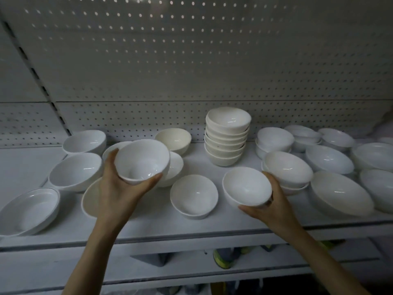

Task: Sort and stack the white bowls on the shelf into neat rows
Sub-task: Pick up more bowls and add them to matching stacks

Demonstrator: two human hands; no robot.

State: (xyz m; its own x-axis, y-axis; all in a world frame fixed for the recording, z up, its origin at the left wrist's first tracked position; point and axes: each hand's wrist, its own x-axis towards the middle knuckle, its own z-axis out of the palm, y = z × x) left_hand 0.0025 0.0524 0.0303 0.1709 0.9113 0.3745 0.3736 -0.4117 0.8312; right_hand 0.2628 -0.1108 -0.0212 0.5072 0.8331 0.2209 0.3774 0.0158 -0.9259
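Observation:
Many white bowls lie scattered on a white shelf. My left hand grips a small white bowl from below, lifted above the left-middle of the shelf. My right hand grips a second white bowl by its right side and underside, low over the shelf right of centre. A loose bowl sits between my hands. At the back, a tall stack of cream bowls stands upright. A cream plate lies partly hidden under my left wrist.
Several bowls crowd the left side, with a shallow dish at the front left edge. Wider bowls and short stacks fill the right. A perforated back panel rises behind. Lower shelves show below the front edge.

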